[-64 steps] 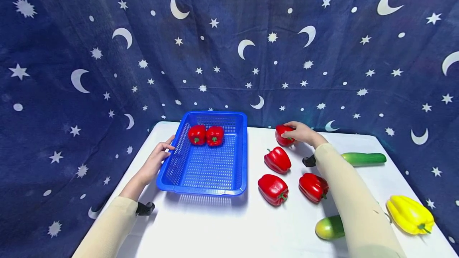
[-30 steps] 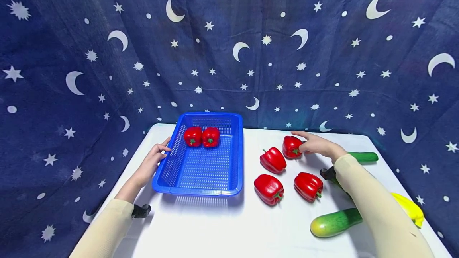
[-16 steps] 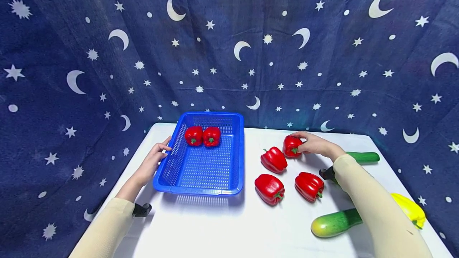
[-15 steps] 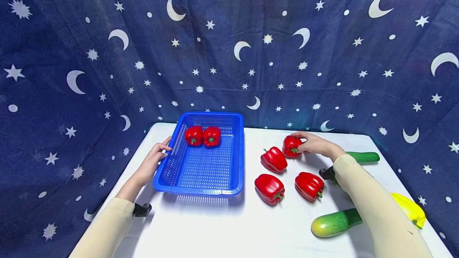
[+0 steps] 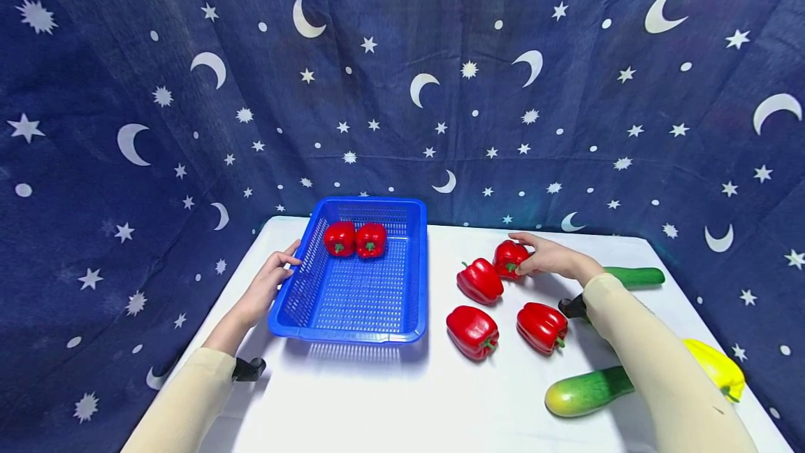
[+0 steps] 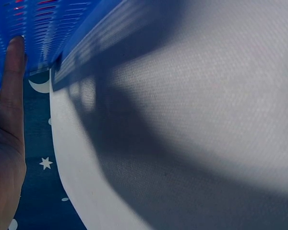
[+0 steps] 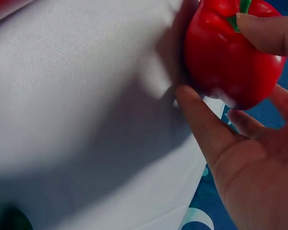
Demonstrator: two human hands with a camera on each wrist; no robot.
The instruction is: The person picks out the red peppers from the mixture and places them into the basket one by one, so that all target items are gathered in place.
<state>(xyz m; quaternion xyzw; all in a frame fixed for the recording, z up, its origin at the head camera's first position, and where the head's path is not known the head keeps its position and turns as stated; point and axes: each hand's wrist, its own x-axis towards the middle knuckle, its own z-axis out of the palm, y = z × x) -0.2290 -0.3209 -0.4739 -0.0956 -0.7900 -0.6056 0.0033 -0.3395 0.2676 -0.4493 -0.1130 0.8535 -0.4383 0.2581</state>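
My right hand (image 5: 552,258) holds a red bell pepper (image 5: 508,254) at the back of the table, thumb by its green stem. In the right wrist view that pepper (image 7: 233,60) sits between the thumb and the other fingers. Just to its front left lies another red bell pepper (image 5: 480,281). My left hand (image 5: 267,284) rests along the left side of a blue plastic basket (image 5: 353,335). The left wrist view shows a straight finger (image 6: 13,81) up against the slotted wall. Two red bell peppers (image 5: 339,239) sit side by side toward the basket's back.
Two more red bell peppers, one on the left (image 5: 472,332) and one on the right (image 5: 542,328), lie nearer me. A green-yellow zucchini (image 5: 588,392), a green one (image 5: 638,276) and a yellow bell pepper (image 5: 717,368) are partly behind my right sleeve. A starry curtain (image 5: 402,89) backs the table.
The right hand has brought its red bell pepper toward me, close to the neighbouring one; its raised index finger has come down onto it. The left hand stays at the basket.
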